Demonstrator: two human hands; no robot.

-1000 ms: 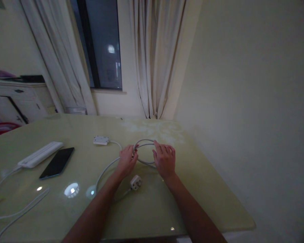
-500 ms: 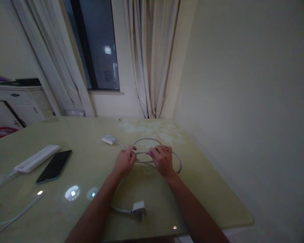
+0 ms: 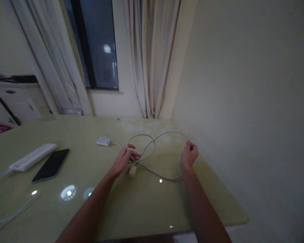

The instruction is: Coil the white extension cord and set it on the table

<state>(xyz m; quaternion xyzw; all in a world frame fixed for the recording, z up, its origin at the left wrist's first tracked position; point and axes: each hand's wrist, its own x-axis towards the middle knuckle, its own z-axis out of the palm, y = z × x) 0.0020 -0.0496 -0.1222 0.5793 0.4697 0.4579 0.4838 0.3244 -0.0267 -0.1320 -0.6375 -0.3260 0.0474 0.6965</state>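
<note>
A white cable (image 3: 164,135) lies in loops on the pale green glass table (image 3: 147,209). My left hand (image 3: 124,158) pinches the cable where the loops cross, with the white plug (image 3: 132,171) just below it. My right hand (image 3: 189,154) is closed on the far right bend of the cable and holds it lifted off the table. One end of the cable runs to a small white socket block (image 3: 103,140) at the back left of the loops.
A black phone (image 3: 51,165) and a long white power strip (image 3: 32,156) lie at the left, with more white cable (image 3: 12,214) near the front left edge. The wall stands close on the right; curtains (image 3: 149,57) and a dark window (image 3: 96,44) behind.
My right hand has moved right, drawing the cable out into a wide loop. The plug has slid from the front edge up to just below my left hand.
</note>
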